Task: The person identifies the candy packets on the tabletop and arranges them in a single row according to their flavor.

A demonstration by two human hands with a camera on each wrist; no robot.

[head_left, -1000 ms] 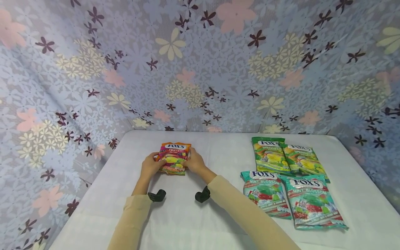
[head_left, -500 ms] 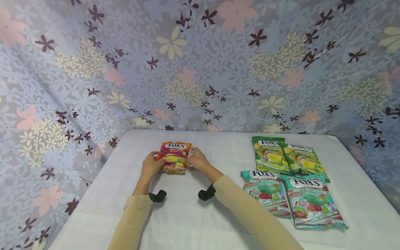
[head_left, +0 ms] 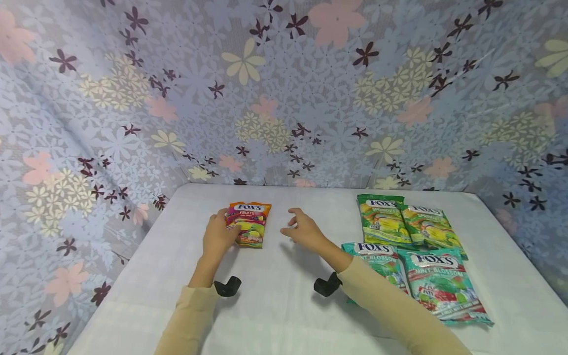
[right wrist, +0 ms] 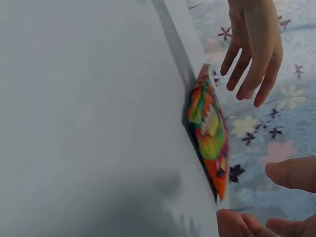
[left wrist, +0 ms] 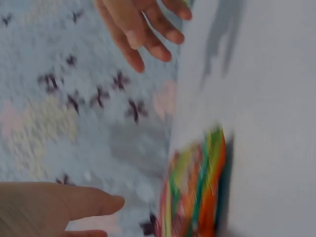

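Note:
An orange and purple FOX'S Fruits candy bag [head_left: 252, 222] lies flat near the far left of the white table. My left hand [head_left: 218, 234] is raised over its left edge, overlapping it in the head view. Both wrist views show a gap between that hand's loose fingers and the bag [right wrist: 210, 131]. To the bag's right, my right hand [head_left: 307, 232] hovers with relaxed, spread fingers and holds nothing. The left wrist view shows the right hand's [left wrist: 148, 24] fingers hanging apart from the bag [left wrist: 190, 192].
Two green-yellow FOX'S candy bags [head_left: 383, 223] lie at the back right, slightly overlapping. In front of them are two teal Mint Blossom bags [head_left: 443, 286], one partly behind the right forearm. A flowered cloth [head_left: 284, 98] hangs behind the table [head_left: 266, 310].
My right hand has let go of the Fruits bag and moved right. The left hand has loosened from the bag's edge and lifted. The bag has stayed in place.

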